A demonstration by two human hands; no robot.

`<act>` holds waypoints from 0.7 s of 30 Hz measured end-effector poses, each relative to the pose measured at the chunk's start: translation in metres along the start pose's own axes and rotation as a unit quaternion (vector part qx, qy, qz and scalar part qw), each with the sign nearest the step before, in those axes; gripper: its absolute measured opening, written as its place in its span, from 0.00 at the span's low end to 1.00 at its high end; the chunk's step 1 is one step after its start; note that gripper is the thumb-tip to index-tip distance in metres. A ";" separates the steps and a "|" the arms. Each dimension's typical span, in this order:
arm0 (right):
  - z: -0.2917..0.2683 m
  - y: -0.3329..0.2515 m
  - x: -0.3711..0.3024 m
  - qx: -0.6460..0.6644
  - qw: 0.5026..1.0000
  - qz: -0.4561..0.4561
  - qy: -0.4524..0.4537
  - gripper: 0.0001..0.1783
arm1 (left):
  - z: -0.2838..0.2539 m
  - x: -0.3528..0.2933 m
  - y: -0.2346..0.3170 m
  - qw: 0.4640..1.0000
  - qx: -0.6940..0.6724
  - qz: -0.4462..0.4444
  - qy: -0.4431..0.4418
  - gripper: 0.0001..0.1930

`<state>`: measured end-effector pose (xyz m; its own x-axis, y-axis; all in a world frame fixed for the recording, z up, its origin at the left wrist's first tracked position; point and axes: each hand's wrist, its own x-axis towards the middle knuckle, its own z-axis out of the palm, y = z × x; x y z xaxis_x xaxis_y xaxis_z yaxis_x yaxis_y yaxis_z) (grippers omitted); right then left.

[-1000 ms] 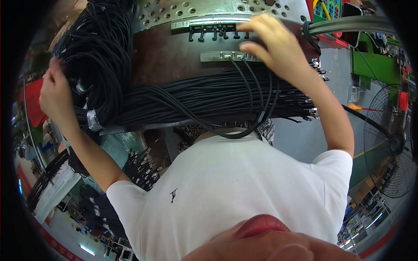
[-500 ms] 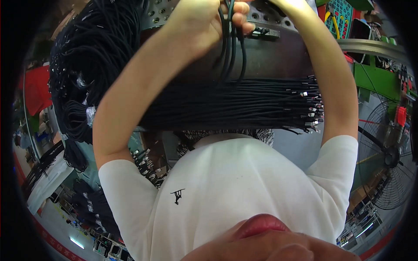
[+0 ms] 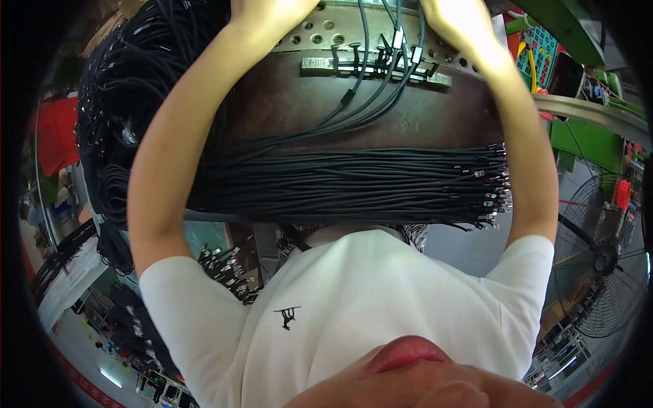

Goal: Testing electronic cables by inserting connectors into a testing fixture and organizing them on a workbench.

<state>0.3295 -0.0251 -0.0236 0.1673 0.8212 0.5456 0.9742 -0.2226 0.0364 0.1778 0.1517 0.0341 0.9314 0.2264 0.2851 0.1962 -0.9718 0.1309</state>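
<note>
"Brown tabletop (image 3: 292, 102), and one perforated metal plate (image 3: 347, 30) beyond the clip strip (image 3: 371, 71). What crosses that strip?"

"Loose black cables (image 3: 366, 34), at least three. Their long axes run over it, pointing away from the person and out of view between the hands. On the near side they bend left, toward one big cable heap (image 3: 149, 68) left of the strip."

"Any sleeves?"

"Two pale sleeves (image 3: 416, 54) at the strip's far side, one dark sleeve (image 3: 348, 97) on its near side."

"What's nearer the person?"

"One cable row (image 3: 360, 183), too dense to count, lying left to right, with connector ends (image 3: 500, 187) pointing right."

"And the hands?"

"Two: the left hand (image 3: 275, 13) beyond the strip's left part, the right hand (image 3: 457, 20) beyond its right end. Their fingers are cut off above, so I can't tell if they're spread or pinching."
</note>
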 end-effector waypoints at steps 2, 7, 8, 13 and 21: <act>-0.011 -0.029 0.015 0.016 0.999 0.020 0.036 0.26 | 0.061 0.006 -0.042 0.961 -0.156 0.200 0.110 0.15; -0.013 -0.023 0.011 -0.038 0.996 0.068 -0.041 0.21 | 0.055 0.015 -0.030 0.926 -0.142 0.286 0.201 0.12; -0.012 -0.022 0.011 -0.060 0.994 0.071 -0.051 0.20 | 0.060 0.014 -0.031 0.922 -0.188 0.279 0.194 0.12; -0.007 -0.018 0.006 0.010 0.996 0.090 -0.004 0.18 | 0.064 0.017 -0.040 0.938 0.008 0.295 0.180 0.18; -0.003 -0.017 0.004 0.007 0.990 0.132 -0.043 0.17 | 0.062 0.019 -0.049 0.987 -0.020 0.147 0.058 0.13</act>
<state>0.3132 -0.0196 -0.0198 0.4278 0.7773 0.4613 0.8969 -0.4282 -0.1103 0.2047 0.1992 -0.0261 0.9046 -0.0577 0.4223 -0.0928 -0.9937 0.0631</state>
